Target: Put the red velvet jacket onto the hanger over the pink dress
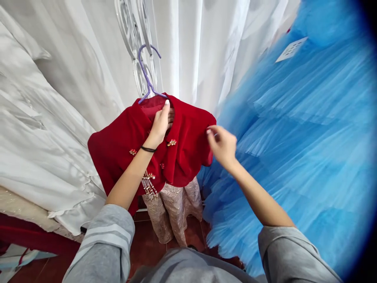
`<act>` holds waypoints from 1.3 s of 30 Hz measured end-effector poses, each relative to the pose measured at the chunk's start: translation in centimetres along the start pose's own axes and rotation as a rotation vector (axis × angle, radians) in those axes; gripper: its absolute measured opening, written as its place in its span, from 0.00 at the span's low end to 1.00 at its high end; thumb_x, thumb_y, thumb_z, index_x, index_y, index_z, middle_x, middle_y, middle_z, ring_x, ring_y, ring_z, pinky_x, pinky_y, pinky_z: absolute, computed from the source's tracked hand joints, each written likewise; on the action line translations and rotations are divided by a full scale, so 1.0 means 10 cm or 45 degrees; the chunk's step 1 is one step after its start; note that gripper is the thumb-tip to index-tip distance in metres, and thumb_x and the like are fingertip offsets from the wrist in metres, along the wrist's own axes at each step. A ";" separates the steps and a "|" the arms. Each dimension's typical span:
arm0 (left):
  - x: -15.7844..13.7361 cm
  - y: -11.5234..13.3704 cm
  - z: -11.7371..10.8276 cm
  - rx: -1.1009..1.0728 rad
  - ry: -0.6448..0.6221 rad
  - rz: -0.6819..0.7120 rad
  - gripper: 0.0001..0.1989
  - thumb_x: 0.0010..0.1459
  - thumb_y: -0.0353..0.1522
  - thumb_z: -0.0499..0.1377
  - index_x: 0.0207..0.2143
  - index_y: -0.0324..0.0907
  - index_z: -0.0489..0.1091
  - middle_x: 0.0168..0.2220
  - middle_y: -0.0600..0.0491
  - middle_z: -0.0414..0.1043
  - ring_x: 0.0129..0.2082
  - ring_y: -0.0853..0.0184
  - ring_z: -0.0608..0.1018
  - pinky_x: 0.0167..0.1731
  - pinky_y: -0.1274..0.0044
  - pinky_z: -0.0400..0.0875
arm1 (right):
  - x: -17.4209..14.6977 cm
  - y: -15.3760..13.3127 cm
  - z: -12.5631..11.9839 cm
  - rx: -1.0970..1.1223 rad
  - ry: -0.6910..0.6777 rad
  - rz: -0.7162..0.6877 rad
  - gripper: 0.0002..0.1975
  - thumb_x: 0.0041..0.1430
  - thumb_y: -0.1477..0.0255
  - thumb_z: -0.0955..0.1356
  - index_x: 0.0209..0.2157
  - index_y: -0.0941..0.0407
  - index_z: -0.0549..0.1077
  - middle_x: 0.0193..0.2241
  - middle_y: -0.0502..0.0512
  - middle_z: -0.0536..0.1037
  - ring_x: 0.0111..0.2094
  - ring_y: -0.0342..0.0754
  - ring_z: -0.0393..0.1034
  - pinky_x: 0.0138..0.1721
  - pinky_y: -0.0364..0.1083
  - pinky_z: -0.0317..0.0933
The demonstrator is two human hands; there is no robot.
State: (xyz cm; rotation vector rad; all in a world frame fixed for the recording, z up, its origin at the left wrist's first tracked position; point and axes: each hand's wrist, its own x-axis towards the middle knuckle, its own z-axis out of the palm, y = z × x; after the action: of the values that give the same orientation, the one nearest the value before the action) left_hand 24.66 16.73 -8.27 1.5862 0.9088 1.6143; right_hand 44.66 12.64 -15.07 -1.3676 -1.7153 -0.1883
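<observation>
We have the red jacket (188, 118) in front of us at chest height, set on a purple hanger (149, 84) whose hook stands above the collar, before white metal scrollwork (137, 33). Our left hand (160, 125) is curled into the neck opening and clamped on the jacket by its collar, thumb uppermost; a black band (148, 149) circles that wrist. Our right hand (224, 145) is at the outer edge of the sleeve on the right, thumb and fingertip brought close against the red cloth (whether any fabric is caught between them, we cannot tell). Small ornaments (171, 142) dot the jacket's front, and a beaded tassel (149, 186) hangs near its hem.

Below the hem we see shiny beige fabric (163, 216) in folds over the dark red floor (144, 239). A ruffled blue gown (282, 157) fills the right side, with a white tag (291, 50) near its top; white garments (38, 129) hang on the left, and white curtains (188, 43) form the backdrop.
</observation>
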 end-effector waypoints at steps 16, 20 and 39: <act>-0.54 0.34 -0.32 1.038 -0.198 0.130 0.16 0.62 0.33 0.54 0.20 0.42 0.61 0.19 0.56 0.63 0.22 0.69 0.69 0.28 0.76 0.63 | 0.23 0.62 0.24 0.116 -0.384 0.120 0.18 0.61 0.70 0.57 0.39 0.62 0.75 0.38 0.65 0.80 0.39 0.54 0.73 0.42 0.48 0.64; -0.78 0.63 -0.61 1.414 -0.112 0.457 0.09 0.62 0.31 0.53 0.39 0.43 0.73 0.39 0.48 0.75 0.40 0.60 0.76 0.41 0.69 0.70 | 0.22 0.33 0.00 -0.029 0.059 0.084 0.21 0.61 0.72 0.58 0.52 0.63 0.70 0.47 0.69 0.76 0.47 0.56 0.72 0.51 0.55 0.63; -0.21 0.93 -1.37 1.761 -0.060 0.385 0.11 0.63 0.38 0.54 0.37 0.40 0.70 0.38 0.46 0.75 0.45 0.56 0.74 0.51 0.63 0.67 | 0.85 -1.15 -0.15 -0.174 -0.095 -0.149 0.24 0.64 0.74 0.53 0.61 0.63 0.58 0.38 0.65 0.73 0.39 0.54 0.70 0.42 0.54 0.65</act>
State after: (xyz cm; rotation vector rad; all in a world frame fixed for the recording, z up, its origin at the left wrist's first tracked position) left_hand 10.96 9.94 -1.49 2.7042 2.0633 1.0329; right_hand 36.05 13.37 -3.55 -1.3882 -1.8758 -0.3297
